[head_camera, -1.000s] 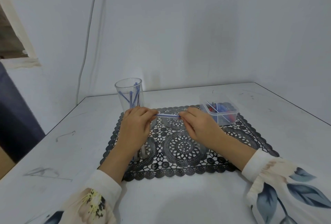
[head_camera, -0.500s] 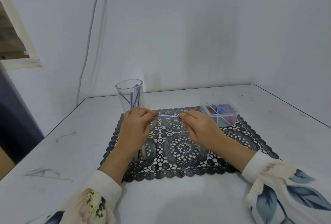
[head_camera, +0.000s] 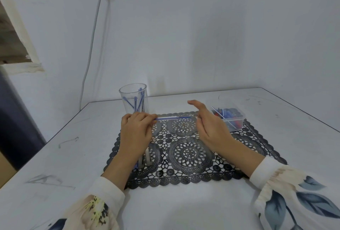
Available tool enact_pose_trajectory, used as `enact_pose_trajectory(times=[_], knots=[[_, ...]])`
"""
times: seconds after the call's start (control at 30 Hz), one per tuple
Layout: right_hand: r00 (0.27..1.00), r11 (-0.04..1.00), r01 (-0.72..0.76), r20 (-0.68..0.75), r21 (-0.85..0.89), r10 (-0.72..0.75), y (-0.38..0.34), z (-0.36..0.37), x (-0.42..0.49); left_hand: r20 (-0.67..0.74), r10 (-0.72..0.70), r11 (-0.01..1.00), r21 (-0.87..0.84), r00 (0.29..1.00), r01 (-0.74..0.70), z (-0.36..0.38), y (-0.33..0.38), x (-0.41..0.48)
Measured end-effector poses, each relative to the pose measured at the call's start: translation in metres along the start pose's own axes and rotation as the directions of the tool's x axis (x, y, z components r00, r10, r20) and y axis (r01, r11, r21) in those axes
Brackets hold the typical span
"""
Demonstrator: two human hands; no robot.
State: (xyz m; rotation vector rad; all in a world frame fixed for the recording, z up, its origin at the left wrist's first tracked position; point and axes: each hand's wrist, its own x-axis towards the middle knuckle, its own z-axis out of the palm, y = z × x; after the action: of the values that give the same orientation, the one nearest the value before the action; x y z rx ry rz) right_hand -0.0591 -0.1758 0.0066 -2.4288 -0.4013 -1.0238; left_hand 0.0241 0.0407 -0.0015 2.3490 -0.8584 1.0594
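1. Head view: I see the left hand [head_camera: 137,134] pinching the left end of the blue rod [head_camera: 173,118], which lies level above the far edge of the lace mat [head_camera: 189,154].
2. Half a second ago the right hand [head_camera: 209,128] also pinched the rod. Now it has let go, fingers straight, just right of the free tip.
3. The clear cup [head_camera: 134,99] at far left and the plastic box [head_camera: 228,117] at far right are unmoved.

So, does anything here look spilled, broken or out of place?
Nothing spilled or tipped. The cup stands upright and the box sits level at the mat's corner. Only oddity: grey scribble marks on the table, left of the mat.
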Motion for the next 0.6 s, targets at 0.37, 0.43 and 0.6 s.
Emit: enact_pose_trajectory(times=[0.37,0.43,0.6], knots=[[0.906,0.974,-0.157,0.367,-0.164,0.208,0.008,0.002,0.005,0.005,-0.065,0.998,0.02,0.998,0.065,0.004,-0.005,-0.001],[0.894,0.968,-0.122,0.398,-0.219,0.203,0.009,0.003,0.006,0.005,-0.061,0.998,0.019,0.998,0.061,0.004,-0.006,-0.001],[0.837,0.979,0.054,0.544,-0.198,0.063,0.014,0.011,0.002,0.003,-0.054,0.998,0.013,0.999,0.054,0.005,-0.007,-0.002]])
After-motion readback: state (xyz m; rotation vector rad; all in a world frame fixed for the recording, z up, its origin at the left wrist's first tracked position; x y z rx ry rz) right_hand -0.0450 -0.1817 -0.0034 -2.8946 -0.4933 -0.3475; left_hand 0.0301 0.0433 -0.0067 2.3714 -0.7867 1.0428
